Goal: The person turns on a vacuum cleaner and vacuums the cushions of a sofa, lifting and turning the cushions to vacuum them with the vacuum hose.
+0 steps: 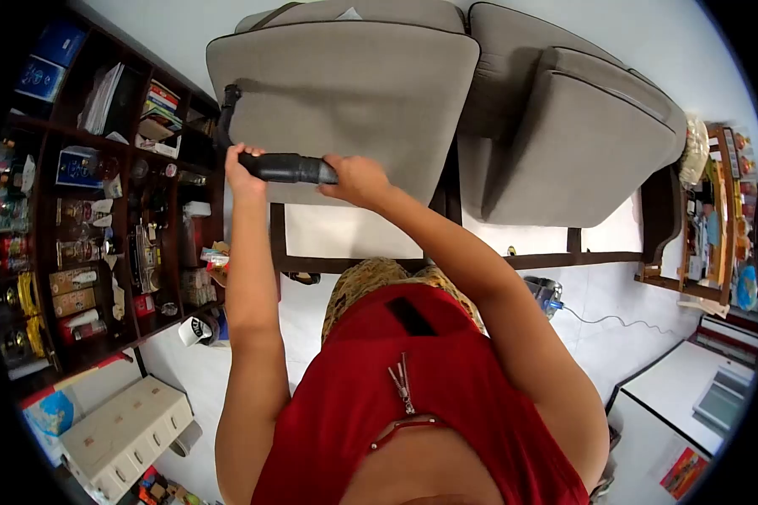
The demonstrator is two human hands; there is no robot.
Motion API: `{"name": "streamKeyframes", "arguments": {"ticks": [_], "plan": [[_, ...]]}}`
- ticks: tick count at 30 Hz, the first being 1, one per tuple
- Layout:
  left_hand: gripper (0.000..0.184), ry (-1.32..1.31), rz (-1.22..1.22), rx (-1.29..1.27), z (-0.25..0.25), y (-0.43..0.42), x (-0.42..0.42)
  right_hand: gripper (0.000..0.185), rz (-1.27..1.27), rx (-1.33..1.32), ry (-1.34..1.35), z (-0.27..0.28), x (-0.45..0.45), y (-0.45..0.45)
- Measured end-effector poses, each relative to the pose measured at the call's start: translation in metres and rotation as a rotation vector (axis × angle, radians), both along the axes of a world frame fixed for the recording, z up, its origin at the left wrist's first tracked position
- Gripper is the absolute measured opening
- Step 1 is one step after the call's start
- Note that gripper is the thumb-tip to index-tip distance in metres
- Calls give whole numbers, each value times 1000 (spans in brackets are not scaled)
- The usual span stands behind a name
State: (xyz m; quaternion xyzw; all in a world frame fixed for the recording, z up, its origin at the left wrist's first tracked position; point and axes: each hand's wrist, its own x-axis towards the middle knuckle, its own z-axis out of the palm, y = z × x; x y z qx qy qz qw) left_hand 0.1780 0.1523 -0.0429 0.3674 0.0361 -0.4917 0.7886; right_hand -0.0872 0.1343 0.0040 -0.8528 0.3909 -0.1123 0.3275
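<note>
A black vacuum cleaner tube lies crosswise between my two hands, over the lower part of a large grey sofa cushion. My left hand is closed around its left end, where a dark, curved piece runs up along the cushion's left edge. My right hand grips the right end, thumb and fingers wrapped round it. The cushion stands tilted up on the dark wooden sofa frame, and a pale seat base shows below it.
More grey cushions lean on the right. A dark shelf unit full of bottles and boxes stands close on the left. On the floor, right of my legs, sits a clear-bodied appliance with a cord. A white cabinet is lower left.
</note>
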Motion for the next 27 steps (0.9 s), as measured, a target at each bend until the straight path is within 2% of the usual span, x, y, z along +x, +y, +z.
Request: {"name": "streamKeyframes", "arguments": {"ticks": [2, 6, 9, 10, 17, 25, 27], "plan": [[16, 26, 63, 94, -2, -14, 19, 50, -6, 53, 35, -4, 21, -11], [16, 44, 53, 134, -39, -37, 19, 51, -59, 74, 52, -24, 21, -25], [15, 43, 64, 179, -31, -47, -31, 53, -155, 25, 81, -27, -14, -26], [16, 74, 47, 167, -42, -51, -42, 54, -177, 20, 106, -29, -27, -25], [24, 154, 70, 180, -43, -55, -137, 56, -335, 127, 154, -13, -98, -8], [24, 201, -10, 191, -27, -53, -242, 61, -456, 72, 136, -12, -191, 13], [19, 184, -32, 154, -28, -52, -274, 60, -485, 73, 98, -12, -220, 19]]}}
